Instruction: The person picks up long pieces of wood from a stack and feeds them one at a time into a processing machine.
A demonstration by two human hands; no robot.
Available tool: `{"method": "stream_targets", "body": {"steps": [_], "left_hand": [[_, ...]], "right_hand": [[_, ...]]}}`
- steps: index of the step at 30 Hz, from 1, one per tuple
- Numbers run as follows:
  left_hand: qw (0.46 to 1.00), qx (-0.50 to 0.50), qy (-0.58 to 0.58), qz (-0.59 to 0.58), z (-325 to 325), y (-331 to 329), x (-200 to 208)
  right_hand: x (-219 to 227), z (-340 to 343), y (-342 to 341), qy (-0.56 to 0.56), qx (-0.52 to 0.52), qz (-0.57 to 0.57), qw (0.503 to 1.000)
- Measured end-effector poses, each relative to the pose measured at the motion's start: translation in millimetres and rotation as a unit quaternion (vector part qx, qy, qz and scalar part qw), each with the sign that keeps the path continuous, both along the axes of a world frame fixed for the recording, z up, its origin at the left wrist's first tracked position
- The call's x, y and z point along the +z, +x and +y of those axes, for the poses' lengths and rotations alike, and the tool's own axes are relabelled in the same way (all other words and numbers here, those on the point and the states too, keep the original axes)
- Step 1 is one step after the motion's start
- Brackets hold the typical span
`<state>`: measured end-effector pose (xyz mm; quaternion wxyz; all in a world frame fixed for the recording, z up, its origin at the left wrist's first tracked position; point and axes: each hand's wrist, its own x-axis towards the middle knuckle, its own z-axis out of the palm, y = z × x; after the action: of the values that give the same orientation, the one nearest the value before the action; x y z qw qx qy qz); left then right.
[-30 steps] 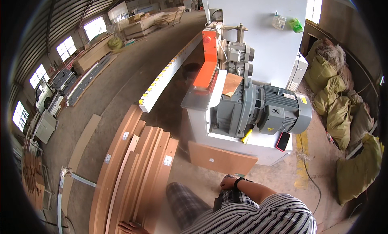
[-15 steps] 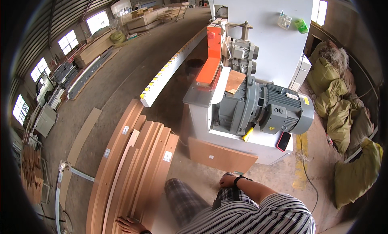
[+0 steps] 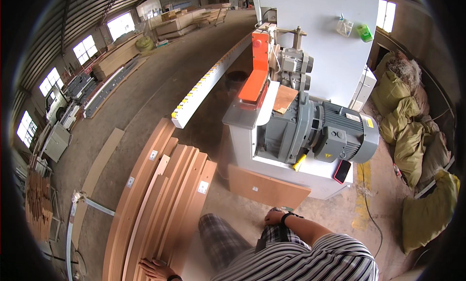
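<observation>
My left hand [image 3: 158,270] lies with fingers stretched on a stack of brown wooden boards [image 3: 167,198], near the lower edge of the view. Small white labels are stuck on several of the boards. My right hand [image 3: 275,217], with a dark band at its wrist, rests on my right knee in checked cloth. Its fingers point away and are mostly hidden, so their pose is unclear. In front of that knee a single brown panel [image 3: 267,187] leans against the white base of a machine [image 3: 241,150].
A big grey motor [image 3: 342,133] sits on the machine, with a phone [image 3: 342,171] and a yellow-handled tool [image 3: 299,162] beside it. A white rail [image 3: 208,84] runs away to the far left. Stuffed sacks [image 3: 407,145] line the right. A metal frame [image 3: 97,206] stands left of the boards.
The whole view has shifted very slightly, with the scene a little further right. Both hands stay where they were, on the boards and on the knee.
</observation>
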<state>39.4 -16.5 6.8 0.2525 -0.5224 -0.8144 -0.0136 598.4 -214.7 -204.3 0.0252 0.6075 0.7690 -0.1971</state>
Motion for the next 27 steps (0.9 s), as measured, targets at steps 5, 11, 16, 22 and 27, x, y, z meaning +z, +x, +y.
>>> {"method": "stream_targets", "body": {"steps": [5,11,16,22,27], "left_hand": [[0.989,-0.101,0.097,-0.043,-15.5,29.3,38.8],[0.981,-0.122,0.147,-0.019,-17.5,16.0,31.5],[0.993,-0.093,0.076,-0.014,-18.8,21.1,36.8],[0.993,-0.089,0.078,-0.027,-19.3,22.9,39.4],[0.992,-0.089,0.072,-0.044,-20.4,24.0,41.1]], "right_hand": [[19.4,-3.4,-0.8,-0.059,-0.036,0.012,0.998],[27.1,4.4,-5.1,-0.122,-0.087,0.025,0.988],[35.8,1.3,-3.7,-0.128,-0.114,0.034,0.985],[49.4,2.7,-2.3,-0.127,-0.1,0.1,0.982],[51.1,2.5,-3.4,-0.116,-0.084,0.101,0.985]]}}
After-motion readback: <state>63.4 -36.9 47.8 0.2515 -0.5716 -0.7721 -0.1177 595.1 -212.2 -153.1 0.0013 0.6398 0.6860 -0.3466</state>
